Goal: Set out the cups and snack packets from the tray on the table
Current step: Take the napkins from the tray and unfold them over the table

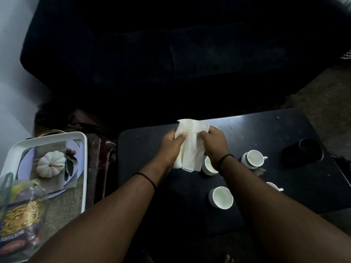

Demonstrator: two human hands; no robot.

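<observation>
Four cups: white, on the dark table (284, 130), three right of and below the right hand (214, 143), the nearest (221, 197) standing apart.
Grip: both hands closed on a white napkin (190, 145), left hand (172, 147) pinching its left edge, seemingly to spread it.
Snack packets (20, 217): in the tray (83, 168), far left of the grip, not yet moved.

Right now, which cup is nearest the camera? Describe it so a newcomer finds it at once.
Start at the dark low table in front of the black sofa, where several small white cups stand to the right of the two hands holding a white napkin. The nearest white cup stands alone between the forearms, closest to the table's near edge. Unlike the others, it shows its whole open rim and no handle.
</observation>
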